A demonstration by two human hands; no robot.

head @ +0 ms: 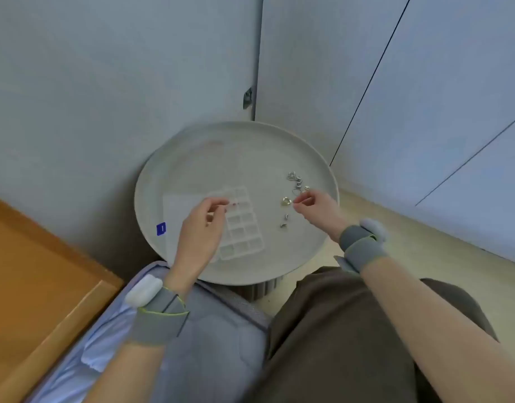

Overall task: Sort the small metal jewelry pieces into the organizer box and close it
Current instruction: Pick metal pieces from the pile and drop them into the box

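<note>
A clear plastic organizer box [244,228] lies open on a round grey tray table [192,158], its flat lid [177,210] folded out to the left. My left hand [202,228] hovers over the box's upper compartments, thumb and forefinger pinched; whether a piece sits between them is too small to tell. Several small metal jewelry pieces [295,180] lie loose on the right side of the tray. My right hand [314,209] rests among them, fingertips pinched beside a gold-toned ring [285,201]. Two more pieces [284,221] lie below the ring.
A blue sticker [161,228] marks the lid's left edge. Pale walls and a cabinet door stand close behind the tray. A wooden surface [41,280] lies at the left, a light blue bedcover [209,330] at my lap. Both wrists wear grey straps.
</note>
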